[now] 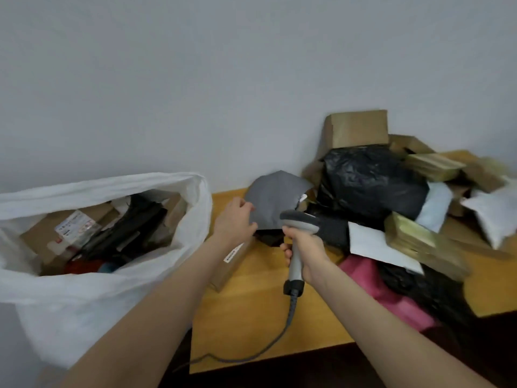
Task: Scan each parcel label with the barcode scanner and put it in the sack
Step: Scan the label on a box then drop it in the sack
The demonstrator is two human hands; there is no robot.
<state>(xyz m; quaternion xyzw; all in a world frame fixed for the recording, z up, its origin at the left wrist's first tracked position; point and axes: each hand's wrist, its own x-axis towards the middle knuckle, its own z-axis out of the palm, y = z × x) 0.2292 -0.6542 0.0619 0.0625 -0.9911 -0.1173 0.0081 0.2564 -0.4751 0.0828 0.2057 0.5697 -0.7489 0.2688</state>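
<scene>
Your left hand (236,221) pinches the left edge of a grey parcel (275,198), with the thumb on the face towards you. It holds the parcel up and tilted over the far part of the tabletop (251,317), close to the wall. Your right hand (306,250) is clenched round the handle of the scanner (300,219). The scanner's head overlaps the parcel's lower right corner in this view, and you cannot tell whether the two touch. A cable (281,338) runs from the handle's base down across the tabletop and over its near edge.

The sack (84,309) stands just left of the tabletop with its mouth open. A labelled carton (53,236) and dark bags (131,228) lie inside it.

A brown box (233,266) with a white label lies on the tabletop under your left wrist.

To your right the other parcels are heaped together. A black bag (369,183) lies in the middle, with a cardboard box (359,130) behind it against the wall. A white mailer (375,243) and a pink parcel (391,295) lie in front. Blurred tan boxes (416,239) lie further right.
</scene>
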